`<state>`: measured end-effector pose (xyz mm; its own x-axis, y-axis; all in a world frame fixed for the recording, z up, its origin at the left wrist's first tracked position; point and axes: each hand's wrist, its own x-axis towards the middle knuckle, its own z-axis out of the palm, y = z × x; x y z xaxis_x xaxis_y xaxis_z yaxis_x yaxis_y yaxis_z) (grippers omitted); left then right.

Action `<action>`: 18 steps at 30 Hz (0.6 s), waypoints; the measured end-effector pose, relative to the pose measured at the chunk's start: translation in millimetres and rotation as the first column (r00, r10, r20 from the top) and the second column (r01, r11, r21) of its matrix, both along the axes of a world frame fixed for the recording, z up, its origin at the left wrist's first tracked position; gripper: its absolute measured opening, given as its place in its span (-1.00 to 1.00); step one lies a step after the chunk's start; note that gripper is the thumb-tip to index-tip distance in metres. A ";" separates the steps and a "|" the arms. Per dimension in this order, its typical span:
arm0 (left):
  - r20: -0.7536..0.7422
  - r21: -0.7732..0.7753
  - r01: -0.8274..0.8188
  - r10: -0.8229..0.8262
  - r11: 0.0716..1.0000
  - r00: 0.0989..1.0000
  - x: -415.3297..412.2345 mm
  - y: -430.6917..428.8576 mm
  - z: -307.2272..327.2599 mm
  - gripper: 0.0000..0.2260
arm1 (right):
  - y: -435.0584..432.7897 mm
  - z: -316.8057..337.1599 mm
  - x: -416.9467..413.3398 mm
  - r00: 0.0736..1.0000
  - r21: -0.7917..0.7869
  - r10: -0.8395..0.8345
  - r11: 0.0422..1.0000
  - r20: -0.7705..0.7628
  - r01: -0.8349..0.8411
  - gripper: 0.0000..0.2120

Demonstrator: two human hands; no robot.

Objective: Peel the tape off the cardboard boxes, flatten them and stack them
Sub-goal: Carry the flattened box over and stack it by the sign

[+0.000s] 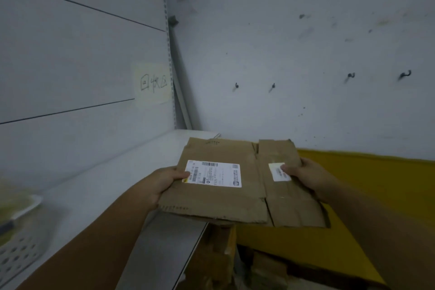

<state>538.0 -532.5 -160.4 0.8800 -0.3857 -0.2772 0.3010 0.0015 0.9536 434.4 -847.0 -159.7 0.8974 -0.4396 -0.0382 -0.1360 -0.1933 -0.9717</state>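
Observation:
A flattened brown cardboard box [221, 202] is held level in the air between both hands, above the corner of a white shelf and a yellow surface. A white shipping label [213, 174] is stuck on its left panel and a smaller label [277, 173] on its right panel. My left hand [162, 183] grips the box's left edge with the thumb on top by the large label. My right hand [303, 175] grips the right edge, its thumb pressing on the small label. No loose tape is visible.
A white shelf [101, 186] runs along the left wall, with a perforated basket [18, 249] at its near left. A yellow surface [367, 193] lies at the right. More brown cardboard pieces [266, 268] sit below. Hooks [271, 87] stick out of the back wall; a handwritten note [153, 82] hangs left.

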 end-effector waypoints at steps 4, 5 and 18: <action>-0.002 0.045 0.020 -0.020 0.999 1.000 40.7 -23.1 -5.5 -0.72 | -20.3 -9.3 31.1 0.998 -0.006 -0.049 0.999 -0.036 0.049 -0.54; -0.008 0.062 0.023 -0.023 0.998 1.000 49.1 -27.4 -7.3 -0.72 | -24.6 -11.0 39.2 0.998 -0.008 -0.053 0.999 -0.043 0.053 -0.53; -0.088 -0.272 -0.212 0.195 0.939 0.977 112.4 -95.1 9.8 -0.71 | -96.5 -15.1 154.8 0.993 0.180 -0.019 0.984 0.119 -0.003 -0.78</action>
